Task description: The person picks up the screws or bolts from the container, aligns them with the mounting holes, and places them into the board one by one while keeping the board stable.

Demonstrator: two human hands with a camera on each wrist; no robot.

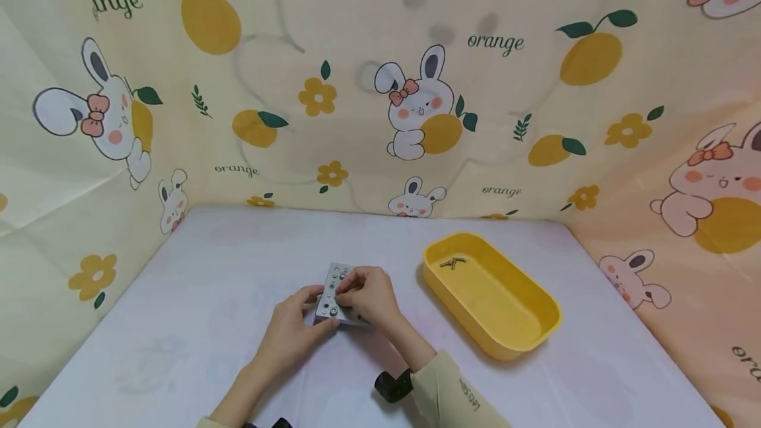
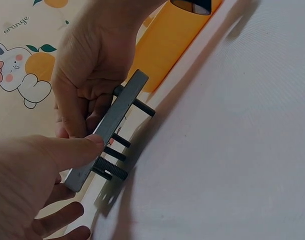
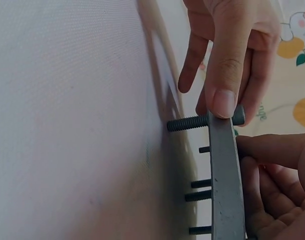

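A flat grey metal plate (image 1: 327, 307) with holes and screws in its top face is held tilted above the white table. My left hand (image 1: 291, 329) grips its left end, thumb on the near edge and fingers at the far side. Several threaded screws (image 3: 187, 123) stick out of the plate's underside by different lengths. The right hand (image 1: 371, 296) is over the plate's top face, thumb and index finger pinched together at a small screw (image 3: 204, 149), whose tip barely shows underneath. Its head is hidden behind those fingers.
To the right of the hands stands a yellow tray (image 1: 549, 312) with several loose screws (image 1: 454, 262) at its far left end. A patterned cloth (image 1: 357, 137) hangs behind the table (image 1: 238, 249) and along both sides. Each wrist wears a black camera mount (image 1: 394, 386).
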